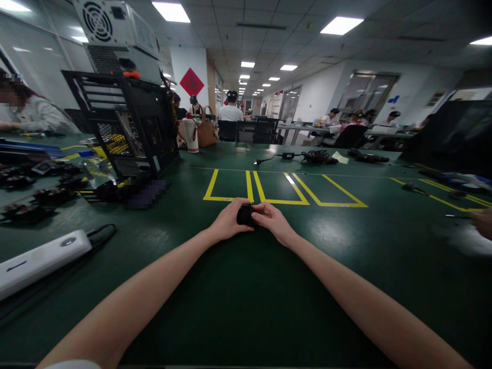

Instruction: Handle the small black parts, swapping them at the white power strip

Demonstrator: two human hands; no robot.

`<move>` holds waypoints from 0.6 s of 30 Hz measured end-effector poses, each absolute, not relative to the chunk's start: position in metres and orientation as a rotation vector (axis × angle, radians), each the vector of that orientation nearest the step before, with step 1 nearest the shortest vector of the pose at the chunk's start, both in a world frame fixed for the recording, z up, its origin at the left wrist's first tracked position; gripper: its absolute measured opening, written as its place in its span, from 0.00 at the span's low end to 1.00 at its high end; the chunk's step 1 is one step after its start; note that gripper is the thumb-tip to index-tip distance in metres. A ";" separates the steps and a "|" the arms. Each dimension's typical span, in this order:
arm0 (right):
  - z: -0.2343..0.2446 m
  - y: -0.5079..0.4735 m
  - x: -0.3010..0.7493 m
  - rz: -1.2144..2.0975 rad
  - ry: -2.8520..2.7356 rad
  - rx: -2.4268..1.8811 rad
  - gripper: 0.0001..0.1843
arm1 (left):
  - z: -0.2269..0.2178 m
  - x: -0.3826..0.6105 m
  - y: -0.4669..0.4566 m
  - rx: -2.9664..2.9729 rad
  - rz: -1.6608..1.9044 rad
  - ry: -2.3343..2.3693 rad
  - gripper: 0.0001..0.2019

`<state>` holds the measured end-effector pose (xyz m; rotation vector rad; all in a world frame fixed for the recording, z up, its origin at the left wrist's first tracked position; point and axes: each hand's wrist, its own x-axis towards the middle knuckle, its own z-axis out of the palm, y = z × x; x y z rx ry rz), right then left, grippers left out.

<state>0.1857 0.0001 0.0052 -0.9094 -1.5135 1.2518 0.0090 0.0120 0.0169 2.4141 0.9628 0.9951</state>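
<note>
A small black object (244, 215) is held between my two hands above the green table (246, 297); its kind cannot be made out. My left hand (229, 221) curls around its left side, with the thumb below it and the fingers over the top. On the other side my right hand (272, 221) pinches its right edge with thumb and fingers. Fingers cover part of the object. Just beyond my hands, yellow tape (279, 202) marks several outlines on the tabletop.
An open computer case (146, 128) with a power supply (115, 25) on top stands at left. Nearer lies a white power strip (46, 259). Cables (315, 157) lie at the back. A cup (191, 134) stands by a brown bag (207, 130). Another person's hand (483, 223) shows at right.
</note>
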 end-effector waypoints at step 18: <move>0.005 0.002 0.186 1.215 -1.547 -0.903 0.14 | 0.015 0.010 0.014 2.403 1.015 0.958 0.30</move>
